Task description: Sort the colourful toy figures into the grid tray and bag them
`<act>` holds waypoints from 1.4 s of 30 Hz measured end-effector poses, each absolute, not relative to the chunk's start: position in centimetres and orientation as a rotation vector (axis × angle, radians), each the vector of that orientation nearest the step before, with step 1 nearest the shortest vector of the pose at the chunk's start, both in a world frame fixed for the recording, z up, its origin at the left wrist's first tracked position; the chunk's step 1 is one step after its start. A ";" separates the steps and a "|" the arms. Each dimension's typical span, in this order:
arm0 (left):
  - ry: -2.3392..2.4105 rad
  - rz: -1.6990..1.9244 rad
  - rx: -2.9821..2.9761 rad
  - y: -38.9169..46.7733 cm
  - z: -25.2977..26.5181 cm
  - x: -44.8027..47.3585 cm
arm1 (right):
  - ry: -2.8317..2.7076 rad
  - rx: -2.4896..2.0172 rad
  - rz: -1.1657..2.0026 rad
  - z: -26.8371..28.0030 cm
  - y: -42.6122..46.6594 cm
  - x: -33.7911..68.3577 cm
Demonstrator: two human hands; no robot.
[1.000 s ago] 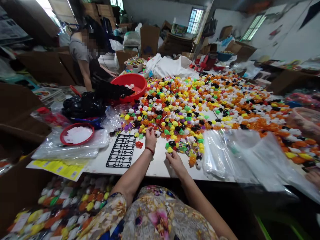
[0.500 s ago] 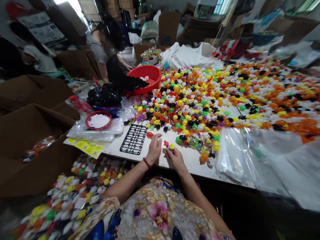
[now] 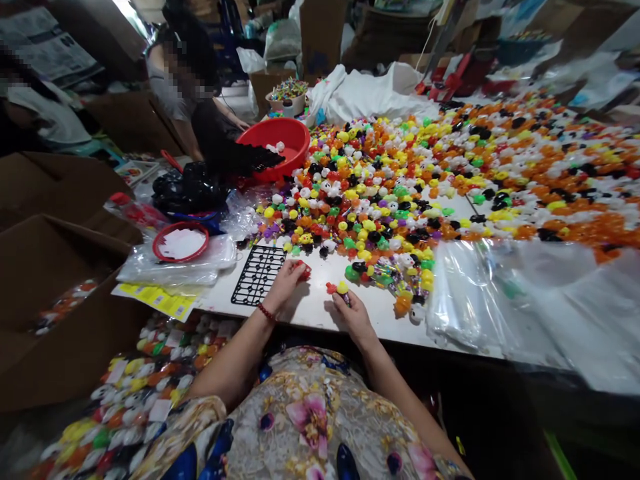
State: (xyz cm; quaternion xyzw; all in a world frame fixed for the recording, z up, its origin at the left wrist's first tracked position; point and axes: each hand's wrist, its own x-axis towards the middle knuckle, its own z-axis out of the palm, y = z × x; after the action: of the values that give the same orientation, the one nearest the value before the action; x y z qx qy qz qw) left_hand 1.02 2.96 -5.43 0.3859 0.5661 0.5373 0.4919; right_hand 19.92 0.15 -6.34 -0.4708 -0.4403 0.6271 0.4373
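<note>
Near the front edge of the white table point(image 3: 317, 300), my left hand point(image 3: 285, 285) pinches a small red plastic piece point(image 3: 305, 271). To its right, my right hand point(image 3: 354, 315) is closed on small toys, a yellow-topped one point(image 3: 343, 287) and a red one point(image 3: 331, 288), which stick out past the fingertips. Their lower parts are hidden by the fingers. A black plastic grid point(image 3: 259, 275) lies flat just left of my left hand. Beyond both hands spreads a large heap of small colourful plastic toys point(image 3: 370, 227).
Clear plastic bags point(image 3: 470, 293) lie at the right. A red dish of white slips point(image 3: 181, 242) rests on more bags at the left. A large red basin point(image 3: 295, 137) stands behind, beside a co-worker point(image 3: 175, 87). An open carton point(image 3: 60, 313) is at far left.
My left hand has moved left and closed on the red piece that lay on the table. My right hand still holds its toys. The whole view has shifted slightly.
</note>
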 end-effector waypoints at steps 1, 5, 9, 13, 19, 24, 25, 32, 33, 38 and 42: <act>1.269 1.322 0.795 2.3 -5.4 1.8 | -1.120 -1.180 1.540 -6.3 -0.2 19.9; 1.078 1.318 0.537 0.1 -4.9 3.9 | -1.224 -1.198 1.444 -5.9 -1.0 20.2; 1.025 1.317 0.487 -0.7 -4.4 4.4 | -1.392 -1.231 1.289 -5.2 -1.2 20.9; 0.985 1.304 0.489 -1.0 -4.2 4.7 | -1.543 -1.225 1.190 -4.5 -1.2 21.6; 0.971 1.247 0.553 -1.5 -4.0 5.2 | -1.613 -1.228 1.160 -4.3 -1.4 21.9; 1.114 1.174 0.745 -1.9 -3.9 5.1 | -1.654 -1.231 1.202 -4.2 -1.4 22.2; 1.161 1.156 0.803 -1.9 -4.0 5.1 | -1.665 -1.223 1.210 -4.2 -1.4 22.2; 1.364 1.031 1.076 -1.9 -4.3 5.6 | -1.724 -1.247 1.139 -4.1 -1.3 22.0; 1.378 1.015 1.097 -1.9 -4.2 5.7 | -1.739 -1.245 1.131 -4.2 -1.3 21.9; 1.278 0.948 0.953 -2.0 -4.4 6.1 | -1.818 -1.184 1.083 -4.7 -1.4 21.9; 1.098 1.017 0.618 -2.2 -4.8 7.1 | -1.643 -1.214 1.237 -5.1 -0.9 22.1</act>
State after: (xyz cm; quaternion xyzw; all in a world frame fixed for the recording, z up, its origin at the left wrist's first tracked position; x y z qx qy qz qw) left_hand 7.11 -2.21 -4.83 0.2761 0.4911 0.4549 0.6897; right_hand 22.09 -0.94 -5.08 -0.4726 -0.6398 0.4818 0.3677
